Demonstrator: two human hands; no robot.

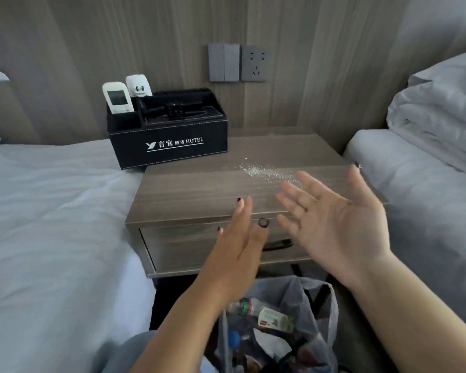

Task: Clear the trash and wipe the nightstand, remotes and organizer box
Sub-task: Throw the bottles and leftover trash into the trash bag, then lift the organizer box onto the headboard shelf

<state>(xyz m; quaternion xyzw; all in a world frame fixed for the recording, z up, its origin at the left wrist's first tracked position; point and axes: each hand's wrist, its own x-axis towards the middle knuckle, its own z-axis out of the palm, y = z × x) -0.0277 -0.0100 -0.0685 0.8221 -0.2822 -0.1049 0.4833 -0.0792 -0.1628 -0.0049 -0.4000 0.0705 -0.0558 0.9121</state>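
1. Beds flanked the scene: a white-sheeted bed on the left and a second bed on the right with a folded white duvet on top.
2. The wood-grain nightstand stood between them, its drawer front facing the viewer with a dark handle partly hidden behind the hands.
3. A black organizer box marked "HOTEL" sat at the back left corner of the nightstand, its left part overhanging onto the bed.
4. A clear trash bag stood open on the floor in front of the nightstand, holding plastic bottles and wrappers.
5. The right hand hovered over the nightstand's front right edge, palm up, fingers spread and released, holding nothing.
6. The left hand was held edge-on in front of the drawer, fingers straight and together, grasping nothing; its nails were dark-painted.
7. Two white remotes stood upright in the box's left compartments.
8. A scatter of fine white crumbs lay on the nightstand top, right of centre, just beyond the right fingertips.
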